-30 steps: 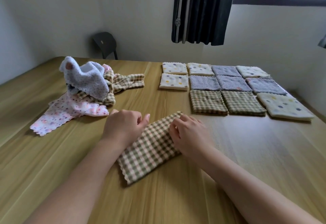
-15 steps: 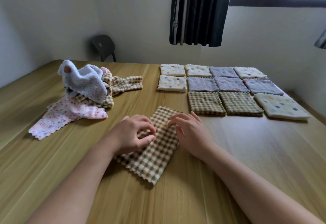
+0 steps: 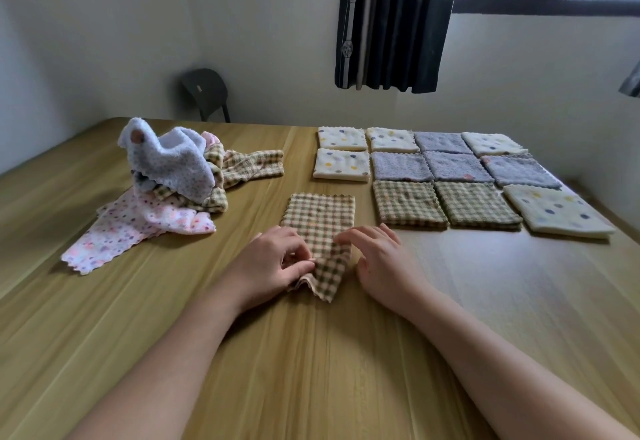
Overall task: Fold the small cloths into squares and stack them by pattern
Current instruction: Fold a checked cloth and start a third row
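Centre frame, the left hand (image 3: 273,263) pinches the near edge of the checked cloth (image 3: 320,214) on the table (image 3: 311,370); the right hand (image 3: 381,259), fingers loosely spread, touches it. Folded squares (image 3: 408,202) lie upper right, unfolded heap (image 3: 166,176) upper left

cloth (image 3: 320,214) at fingers (image 3: 360,236): green-beige check | folded squares (image 3: 450,169) beyond: cream-dotted, grey, checked | heap (image 3: 166,169) leftward: pink spotted, seemingly pale-blue speckled

Around the checked cloth (image 3: 320,218), bare desk (image 3: 485,301) lies open from 3 through 9 o'clock. A heap of unfolded cloths (image 3: 166,190) blocks 10 o'clock; folded squares (image 3: 450,180) crowd 1 to 2. The 12 o'clock lane between them seems narrow.
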`<state>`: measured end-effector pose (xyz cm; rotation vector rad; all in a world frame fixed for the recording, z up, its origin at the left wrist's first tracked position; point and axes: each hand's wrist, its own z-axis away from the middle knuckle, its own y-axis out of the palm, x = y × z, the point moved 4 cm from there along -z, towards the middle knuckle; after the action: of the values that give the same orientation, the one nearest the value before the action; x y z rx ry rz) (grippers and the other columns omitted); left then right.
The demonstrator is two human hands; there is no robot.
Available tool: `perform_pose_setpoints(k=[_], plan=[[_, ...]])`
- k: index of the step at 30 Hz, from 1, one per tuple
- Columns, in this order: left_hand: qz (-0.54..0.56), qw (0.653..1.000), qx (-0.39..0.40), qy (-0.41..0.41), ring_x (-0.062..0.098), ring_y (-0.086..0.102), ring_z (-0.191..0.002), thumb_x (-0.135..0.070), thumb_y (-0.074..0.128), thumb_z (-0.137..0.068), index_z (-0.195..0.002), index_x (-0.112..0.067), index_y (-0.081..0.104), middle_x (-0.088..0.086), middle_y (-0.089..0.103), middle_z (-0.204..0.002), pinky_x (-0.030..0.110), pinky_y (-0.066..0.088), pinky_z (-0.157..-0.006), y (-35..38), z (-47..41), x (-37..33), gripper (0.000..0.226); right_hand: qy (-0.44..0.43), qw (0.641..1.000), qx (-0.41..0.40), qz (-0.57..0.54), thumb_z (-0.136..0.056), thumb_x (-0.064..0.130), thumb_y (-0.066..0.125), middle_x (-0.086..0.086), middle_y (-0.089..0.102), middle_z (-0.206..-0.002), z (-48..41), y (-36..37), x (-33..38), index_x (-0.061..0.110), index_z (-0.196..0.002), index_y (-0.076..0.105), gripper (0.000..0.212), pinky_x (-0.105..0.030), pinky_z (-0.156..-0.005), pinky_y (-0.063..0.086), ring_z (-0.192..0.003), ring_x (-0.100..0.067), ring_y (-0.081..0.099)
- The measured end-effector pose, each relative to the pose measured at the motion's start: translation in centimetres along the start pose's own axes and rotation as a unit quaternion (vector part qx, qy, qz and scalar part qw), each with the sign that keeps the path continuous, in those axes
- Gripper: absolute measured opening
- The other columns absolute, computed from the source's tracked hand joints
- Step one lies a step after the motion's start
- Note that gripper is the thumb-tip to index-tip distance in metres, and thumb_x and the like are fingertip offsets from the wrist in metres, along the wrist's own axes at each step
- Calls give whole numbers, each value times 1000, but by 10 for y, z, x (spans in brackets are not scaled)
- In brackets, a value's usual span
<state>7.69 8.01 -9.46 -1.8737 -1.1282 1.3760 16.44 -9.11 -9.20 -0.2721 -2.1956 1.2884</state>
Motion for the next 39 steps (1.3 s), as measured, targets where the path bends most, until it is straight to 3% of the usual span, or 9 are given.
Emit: perform_pose_setpoints(k=[4,7,13,20,25,28,32,35,39], plan=[[39,998,-41,-16,1,50,-81,-38,64,-87,-82,-18,64,-15,58,-77,24,38,-73,-3,1,-3,20,-67,997,25,-41,-80,8,61,5,60,-129,1,3,10,21,-123,61,45,-35,-114,28,-125,-11,49],[46,998,-25,-27,1,51,-85,-54,57,-80,-84,-21,64,-18,57,-81,23,41,-75,-6,2,-5,34,-73,995,18,-69,-83,9,57,1,68,-114,2,2,13,16,-115,67,34,-33,-90,51,-105,-16,62],[-24,998,58,-5,-8,44,-107,-69,56,-65,-116,-32,54,-27,49,-112,28,37,-96,-7,6,-8,63,21,986,-36,-163,-89,8,58,4,72,-90,2,-2,0,19,-106,70,24,-34,-70,54,-78,-12,66],[67,994,-64,-58,-2,62,-99,-5,71,-79,-97,-23,70,-14,69,-104,13,45,-86,-17,8,8,25,84,973,-60,-208,-91,6,59,19,64,-84,1,-5,-8,17,-110,70,24,-22,-63,53,-73,-6,64],[114,987,-89,-67,-6,65,-91,-10,76,-79,-88,-26,73,-20,72,-91,8,45,-81,-17,8,8,19,48,972,-78,-215,-81,-2,63,7,71,-97,2,-4,-8,23,-105,70,36,-32,-76,54,-87,-12,67],[124,986,-94,-56,-5,64,-83,-36,68,-79,-84,-31,69,-22,70,-87,9,44,-72,-19,8,4,8,28,964,-106,-242,-83,-2,64,8,72,-93,1,-6,-7,24,-102,70,33,-28,-75,54,-86,-5,66],[129,978,-127,-100,0,60,-81,-39,56,-90,-93,-27,69,-19,67,-85,12,41,-67,-18,4,5,17,108,953,-70,-273,-94,15,57,6,64,-69,-5,-4,-8,23,-86,67,15,-21,-50,35,-55,-2,47],[103,964,-157,-187,12,58,-83,-24,57,-96,-101,-14,70,-4,66,-89,22,36,-66,-16,-11,5,17,187,951,-64,-238,-97,24,50,4,54,-61,-22,-7,-9,16,-74,60,27,-19,-45,27,-51,-4,40],[20,946,-131,-295,17,50,-68,-26,49,-97,-78,-15,55,-5,55,-72,29,33,-58,-14,-34,8,23,282,936,-38,-205,-95,24,44,3,45,-56,-48,-3,-15,16,-62,45,34,-28,-49,29,-53,-12,41]])
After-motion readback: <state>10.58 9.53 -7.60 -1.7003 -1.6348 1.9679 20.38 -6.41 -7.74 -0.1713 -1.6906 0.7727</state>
